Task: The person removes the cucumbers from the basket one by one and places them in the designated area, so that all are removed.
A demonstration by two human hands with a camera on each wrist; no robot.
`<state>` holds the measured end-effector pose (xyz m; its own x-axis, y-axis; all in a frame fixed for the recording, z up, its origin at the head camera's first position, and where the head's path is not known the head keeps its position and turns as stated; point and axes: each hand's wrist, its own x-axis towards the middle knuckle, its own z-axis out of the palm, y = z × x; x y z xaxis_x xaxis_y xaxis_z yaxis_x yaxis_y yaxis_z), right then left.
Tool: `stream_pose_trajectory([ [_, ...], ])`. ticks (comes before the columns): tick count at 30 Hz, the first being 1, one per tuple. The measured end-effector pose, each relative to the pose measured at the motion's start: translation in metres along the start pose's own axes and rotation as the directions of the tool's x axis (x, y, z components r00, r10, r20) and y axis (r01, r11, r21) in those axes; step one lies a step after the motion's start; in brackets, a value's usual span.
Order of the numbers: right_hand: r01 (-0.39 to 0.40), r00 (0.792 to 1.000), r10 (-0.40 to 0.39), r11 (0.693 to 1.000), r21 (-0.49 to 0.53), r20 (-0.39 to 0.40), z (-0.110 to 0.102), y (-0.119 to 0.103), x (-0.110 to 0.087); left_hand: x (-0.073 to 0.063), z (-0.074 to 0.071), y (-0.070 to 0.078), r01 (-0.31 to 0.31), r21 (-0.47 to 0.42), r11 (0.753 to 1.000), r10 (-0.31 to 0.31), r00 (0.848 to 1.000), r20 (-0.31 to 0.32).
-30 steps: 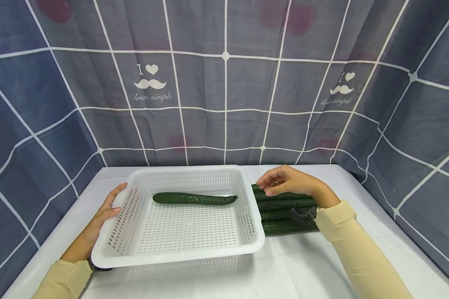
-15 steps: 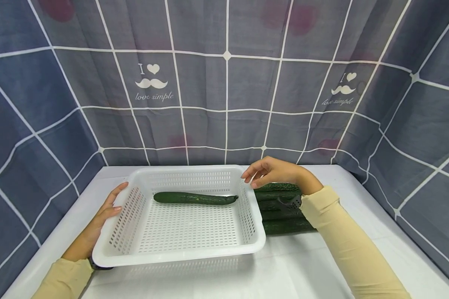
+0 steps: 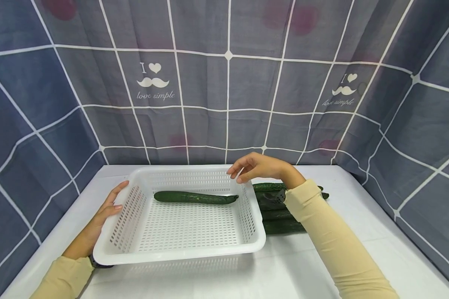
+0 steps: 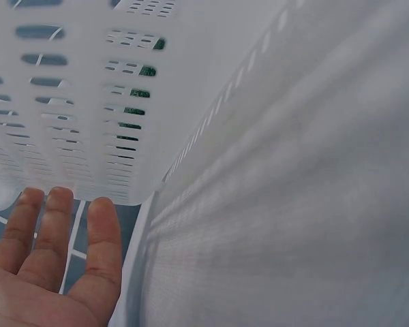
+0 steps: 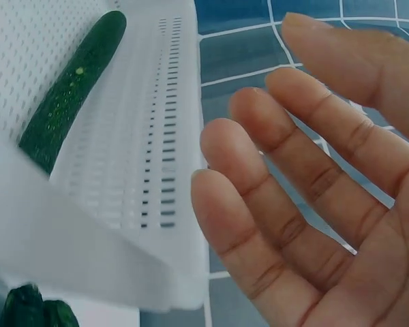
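A white perforated basket (image 3: 183,257) sits before me, one dark green cucumber (image 3: 194,198) lying across its floor near the far wall. My left hand (image 3: 99,220) is at the basket's left side; in the left wrist view its fingers (image 4: 103,238) are nearly straight, tips at the outer wall. Over the basket's far right corner is my right hand (image 3: 260,168), fingers loosely bent. The right wrist view shows nothing between its fingers (image 5: 286,225). Several more cucumbers (image 3: 282,226) lie side by side right of the basket, partly hidden by my right forearm and the basket.
A white cloth (image 3: 314,265) covers the table. Grey-blue checked curtains (image 3: 202,83) stand behind it and along both sides. The basket's rim (image 3: 259,245) rises between its inside and the cucumbers on the right.
My right hand has moved left, from above the cucumbers on the right to over the basket's far right corner. The left hand, basket and cucumber inside show hardly any change.
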<state>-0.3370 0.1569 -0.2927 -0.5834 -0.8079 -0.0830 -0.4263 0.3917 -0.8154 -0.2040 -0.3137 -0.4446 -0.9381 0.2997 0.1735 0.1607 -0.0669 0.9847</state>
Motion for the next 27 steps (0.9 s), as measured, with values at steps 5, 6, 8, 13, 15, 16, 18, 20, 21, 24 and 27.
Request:
stream_pose_trajectory([
  [5,-0.011,1.000,0.011,1.000,0.023,0.000,0.006,-0.002,0.013,0.000,-0.001,0.000,0.006,0.010,1.000,-0.006,1.000,-0.005],
  [6,-0.012,1.000,0.012,1.000,0.028,0.000,0.007,-0.003,0.016,-0.001,-0.001,0.000,0.009,0.014,1.000,-0.009,1.000,-0.008],
  [8,-0.008,1.000,0.008,0.999,0.034,-0.003,0.009,-0.004,0.022,-0.001,-0.001,0.000,0.015,0.023,1.000,-0.014,1.000,-0.015],
  [13,-0.003,1.000,0.004,0.999,0.049,-0.008,0.016,-0.006,0.036,-0.001,-0.001,0.001,0.022,0.032,0.999,-0.021,1.000,-0.017],
  [15,-0.008,1.000,0.008,0.999,0.052,-0.004,0.019,-0.006,0.041,-0.001,-0.001,0.001,0.023,0.033,0.999,-0.022,1.000,-0.013],
  [16,-0.009,1.000,0.009,0.999,0.052,0.001,0.021,-0.006,0.044,-0.001,-0.001,0.002,0.023,0.033,0.999,-0.022,1.000,-0.011],
  [18,-0.008,1.000,0.008,0.998,0.055,0.008,0.025,-0.007,0.050,-0.001,-0.001,0.002,0.022,0.036,0.999,-0.022,1.000,-0.005],
  [20,-0.006,1.000,0.006,0.999,0.053,0.009,0.029,-0.008,0.054,-0.001,0.000,0.002,0.018,0.037,0.999,-0.018,1.000,-0.004],
  [21,-0.003,1.000,0.003,0.999,0.052,0.009,0.032,-0.009,0.057,0.000,0.000,0.002,0.016,0.029,0.999,-0.016,1.000,-0.005],
  [24,0.002,1.000,-0.002,0.999,0.048,0.003,0.037,-0.010,0.063,0.000,0.000,0.002,0.012,0.018,1.000,-0.012,1.000,-0.008],
  [27,0.002,1.000,-0.003,0.999,0.050,0.005,0.043,-0.010,0.070,0.001,0.000,0.002,0.016,0.017,1.000,-0.016,1.000,-0.013],
])
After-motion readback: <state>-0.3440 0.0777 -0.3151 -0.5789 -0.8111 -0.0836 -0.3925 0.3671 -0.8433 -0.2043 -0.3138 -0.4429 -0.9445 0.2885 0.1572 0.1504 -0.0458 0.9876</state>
